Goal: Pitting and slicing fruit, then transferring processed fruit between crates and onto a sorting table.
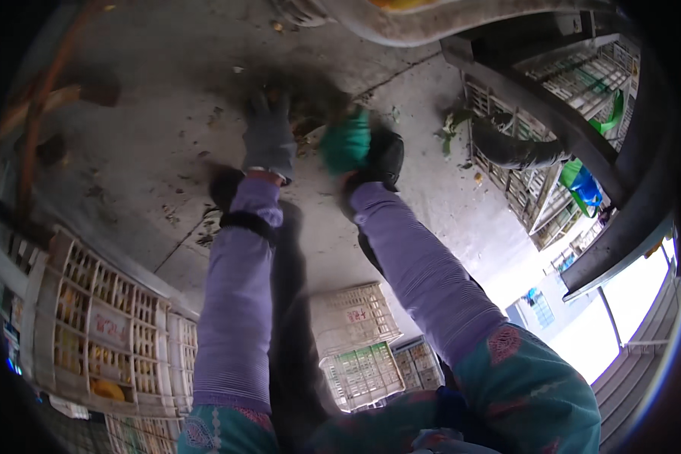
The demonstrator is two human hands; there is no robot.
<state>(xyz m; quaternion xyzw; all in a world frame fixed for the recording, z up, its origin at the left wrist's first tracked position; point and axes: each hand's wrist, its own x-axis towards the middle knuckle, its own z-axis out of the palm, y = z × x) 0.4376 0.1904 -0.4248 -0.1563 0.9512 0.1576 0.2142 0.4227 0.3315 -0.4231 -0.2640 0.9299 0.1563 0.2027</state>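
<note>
The grey-gloved left hand (269,140) stretches its fingers toward blurred dark scraps (310,91) on the floor (151,113); the green-gloved right hand (346,142) looks curled just beside them, though I cannot tell whether it grips anything. Keeping both hands low and close should limit scattering toward the leaves (448,136) and crate (543,204)

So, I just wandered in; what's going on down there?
Someone is reaching down to the floor with both hands gloved. The left hand, in grey, and the right hand, in green, are both beside a patch of dark debris. It's too blurred to tell whether either grips any. Slatted plastic crates stand around.
</note>
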